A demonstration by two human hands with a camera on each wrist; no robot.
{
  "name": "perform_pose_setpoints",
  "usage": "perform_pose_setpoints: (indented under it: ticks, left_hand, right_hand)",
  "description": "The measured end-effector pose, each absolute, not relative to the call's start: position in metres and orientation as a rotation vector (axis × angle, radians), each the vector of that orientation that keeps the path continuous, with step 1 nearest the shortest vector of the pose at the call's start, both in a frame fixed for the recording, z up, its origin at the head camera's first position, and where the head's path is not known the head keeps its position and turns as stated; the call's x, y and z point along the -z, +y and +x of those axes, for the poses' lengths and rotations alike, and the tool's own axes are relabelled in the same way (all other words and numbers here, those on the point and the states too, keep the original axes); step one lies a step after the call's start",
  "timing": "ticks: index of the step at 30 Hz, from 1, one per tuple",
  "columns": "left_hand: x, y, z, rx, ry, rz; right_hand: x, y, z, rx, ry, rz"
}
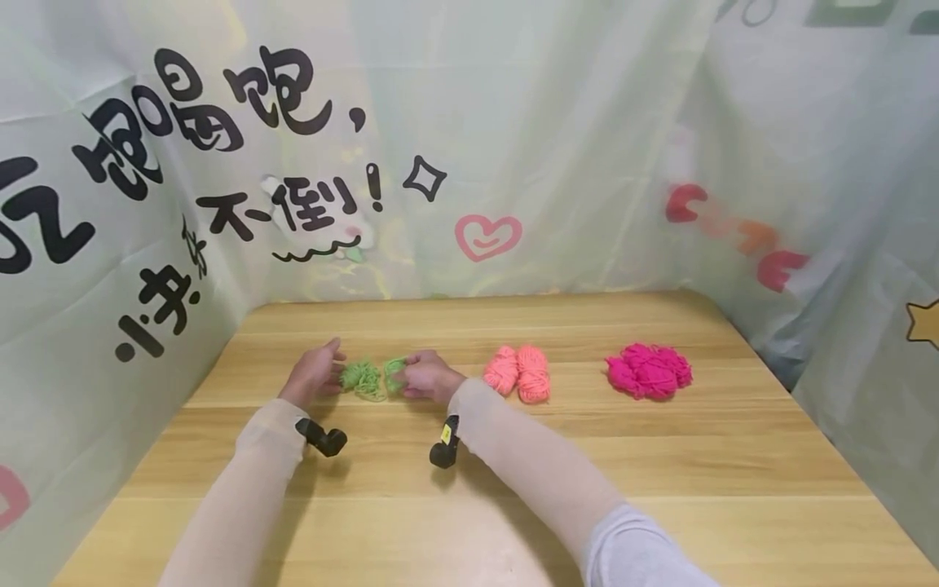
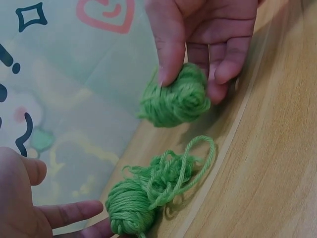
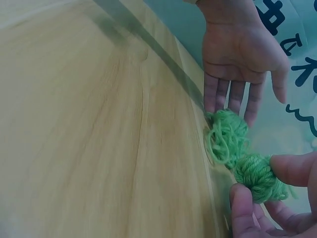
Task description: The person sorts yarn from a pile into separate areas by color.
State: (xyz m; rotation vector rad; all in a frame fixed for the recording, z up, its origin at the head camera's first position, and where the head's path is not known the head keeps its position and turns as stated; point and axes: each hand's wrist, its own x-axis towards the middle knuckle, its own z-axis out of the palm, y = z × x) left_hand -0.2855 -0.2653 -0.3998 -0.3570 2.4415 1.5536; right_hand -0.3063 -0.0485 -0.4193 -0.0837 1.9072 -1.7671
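Two small bundles of green yarn are between my hands on the left part of the table. My right hand (image 1: 429, 377) pinches one green yarn ball (image 2: 174, 99) between thumb and fingers. The other green yarn ball (image 1: 360, 378), with loose loops trailing from it, lies on the wood. Beside that one is my left hand (image 1: 315, 375), palm turned inward and fingers extended, its fingertips touching the yarn or very close to it. In the right wrist view the left hand's fingers (image 3: 237, 94) look straight, with the thumb held apart.
Right of my right hand lie two coral-pink yarn skeins (image 1: 533, 374) side by side. Farther right sits a magenta yarn bundle (image 1: 650, 372). A printed curtain (image 1: 572, 163) encloses the wooden table (image 1: 513, 465) at the back and sides.
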Motion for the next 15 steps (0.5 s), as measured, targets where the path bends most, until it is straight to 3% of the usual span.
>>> perform_pose_setpoints:
  ticks: [15]
  left_hand:
    - [0.402, -0.267, -0.286, -1.558, 2.434, -0.302]
  right_hand:
    - [0.423, -0.065, -0.3, 1.688, 2.157, -0.038]
